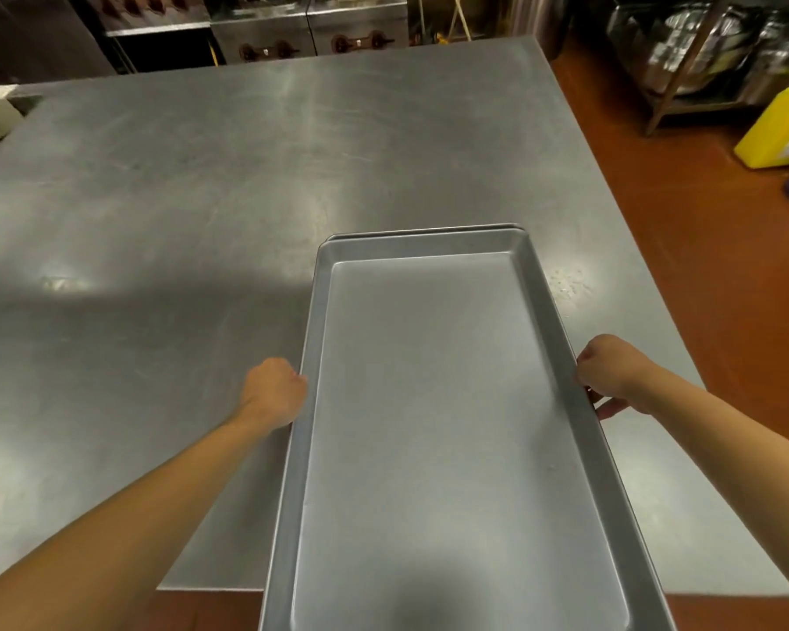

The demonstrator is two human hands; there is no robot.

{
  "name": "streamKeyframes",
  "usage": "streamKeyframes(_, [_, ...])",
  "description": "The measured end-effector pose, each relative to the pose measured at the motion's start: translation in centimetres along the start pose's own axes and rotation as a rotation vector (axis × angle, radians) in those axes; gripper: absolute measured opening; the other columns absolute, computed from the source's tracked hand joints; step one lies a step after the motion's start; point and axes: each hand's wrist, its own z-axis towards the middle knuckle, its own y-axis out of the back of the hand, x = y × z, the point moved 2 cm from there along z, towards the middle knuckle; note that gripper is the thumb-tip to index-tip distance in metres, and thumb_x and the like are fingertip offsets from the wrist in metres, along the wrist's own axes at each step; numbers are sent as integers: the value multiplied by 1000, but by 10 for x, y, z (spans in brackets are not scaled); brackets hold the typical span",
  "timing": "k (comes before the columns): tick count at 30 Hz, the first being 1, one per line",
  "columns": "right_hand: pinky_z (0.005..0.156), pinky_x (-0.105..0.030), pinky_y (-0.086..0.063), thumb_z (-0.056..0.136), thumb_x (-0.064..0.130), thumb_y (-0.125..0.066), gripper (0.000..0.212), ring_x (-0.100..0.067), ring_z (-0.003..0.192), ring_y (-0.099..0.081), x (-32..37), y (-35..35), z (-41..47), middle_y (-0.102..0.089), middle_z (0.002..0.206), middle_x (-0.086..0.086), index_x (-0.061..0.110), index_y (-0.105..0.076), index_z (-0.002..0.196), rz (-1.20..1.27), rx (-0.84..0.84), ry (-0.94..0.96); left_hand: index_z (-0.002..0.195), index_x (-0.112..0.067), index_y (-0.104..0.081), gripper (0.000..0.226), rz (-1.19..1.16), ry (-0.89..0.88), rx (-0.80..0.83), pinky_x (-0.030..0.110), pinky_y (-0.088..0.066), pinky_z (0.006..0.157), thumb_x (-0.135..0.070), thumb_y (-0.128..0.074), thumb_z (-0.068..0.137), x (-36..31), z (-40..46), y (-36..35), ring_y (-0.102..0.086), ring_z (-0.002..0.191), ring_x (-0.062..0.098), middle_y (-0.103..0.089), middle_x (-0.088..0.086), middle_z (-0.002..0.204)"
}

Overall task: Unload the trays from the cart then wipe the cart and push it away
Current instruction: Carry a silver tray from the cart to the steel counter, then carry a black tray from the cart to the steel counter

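Trays [452, 403]: stack of shallow metal trays, at least two (second rim peeking out at the far end), uppermost one bare inside.
Long axis: running away from the viewer, short far end pointing toward the stoves [310, 38] across the room, near end cut off by the bottom of the view.
Position: over the right near part of a steel table [178, 198], near end overhanging the table's front edge above the red-brown floor [684, 230]; cannot tell whether resting on the steel or held just above it.
Left hand [272, 391]: curled against the left long rim about halfway along, knuckles up, fingers tucked out of sight under the edge.
Right hand [609, 373]: curled on the right long rim opposite, fingertips showing below the edge, pinching the rim.
Trays relative to fingers: lying between the two hands, rims gripped from outside.
Surroundings: yellow jug [780, 129] on the floor at far right, beside a metal rack [702, 61].
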Motion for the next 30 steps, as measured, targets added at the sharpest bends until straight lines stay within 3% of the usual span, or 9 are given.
streamKeyframes(12, [46,-35,-59,97,-5,-52,14,-37,81,-70,2,-9,28,-67,100,-21,-3,-65,100,-53,-81,24,105,6,-71,29,-17,21,-29,40,-51,94,-16,-52,102,-6,28,-14,-65,112,42,-72,24,114])
streamKeyframes(18, [61,-44,-65,97,-3,-53,14,-38,76,-71,1,-16,38,-69,96,-22,-4,-68,98,-94,-107,36,109,6,-68,29,12,19,-40,40,-49,95,-17,-51,103,-6,37,-23,-63,114,42,-70,24,118])
streamKeyframes(25, [52,-41,-63,95,-4,-51,13,-39,70,-71,8,-19,40,-66,97,-22,-4,-62,101,-204,-124,19,102,1,-66,24,67,15,-36,40,-52,86,-18,-52,100,0,48,-36,-65,108,44,-71,23,112])
streamKeyframes(30, [56,-44,-63,91,-8,-52,13,-40,72,-68,18,-23,37,-59,92,-19,1,-55,99,-299,-135,-34,114,2,-63,27,108,21,-13,42,-52,90,-19,-51,101,-2,51,-39,-63,115,43,-67,24,122])
